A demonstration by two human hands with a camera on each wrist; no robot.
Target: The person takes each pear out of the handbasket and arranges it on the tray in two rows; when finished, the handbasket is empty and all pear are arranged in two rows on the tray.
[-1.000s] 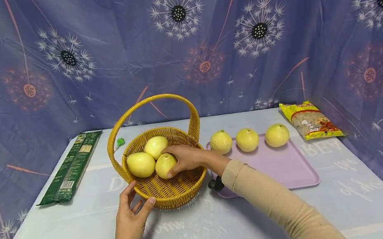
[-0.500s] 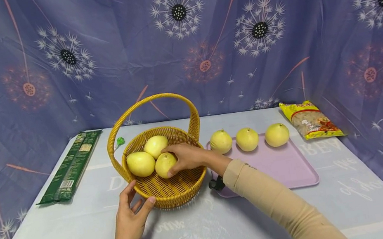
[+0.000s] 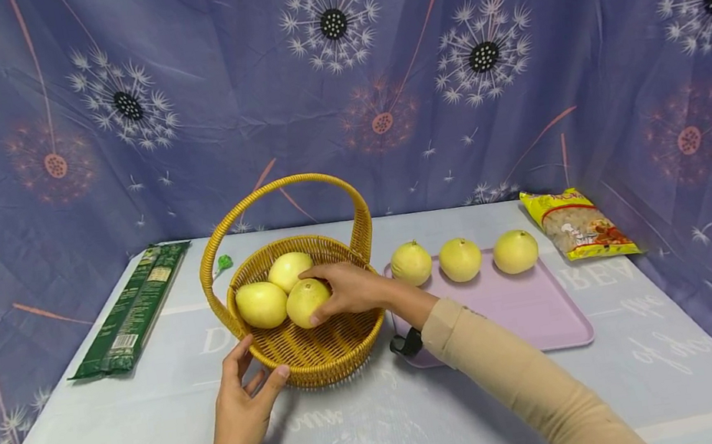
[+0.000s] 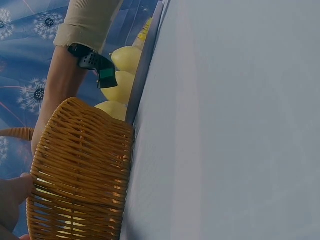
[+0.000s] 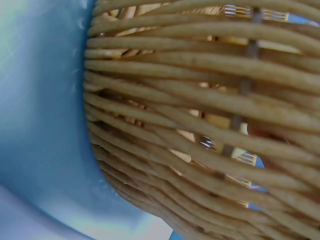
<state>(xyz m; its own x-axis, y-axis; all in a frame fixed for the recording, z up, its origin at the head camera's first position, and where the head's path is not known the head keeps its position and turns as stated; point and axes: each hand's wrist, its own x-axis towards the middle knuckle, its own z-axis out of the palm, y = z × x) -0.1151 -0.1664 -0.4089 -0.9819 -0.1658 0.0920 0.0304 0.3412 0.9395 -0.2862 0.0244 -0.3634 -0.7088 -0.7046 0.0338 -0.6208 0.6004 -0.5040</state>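
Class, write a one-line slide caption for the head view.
Left-hand grip on a wicker basket, right-hand grip on a yellow fruit inside it.

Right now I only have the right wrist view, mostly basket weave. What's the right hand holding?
Observer: Head view: the right hand grips a yellow fruit inside the basket.
Operator: Can't count through the weave. Any more in there?
Observer: Yes, two more fruits sit in the basket, to the left of and behind the gripped one.
Operator: And the left hand?
Observer: The left hand holds the basket's near-left edge, thumb at the rim.
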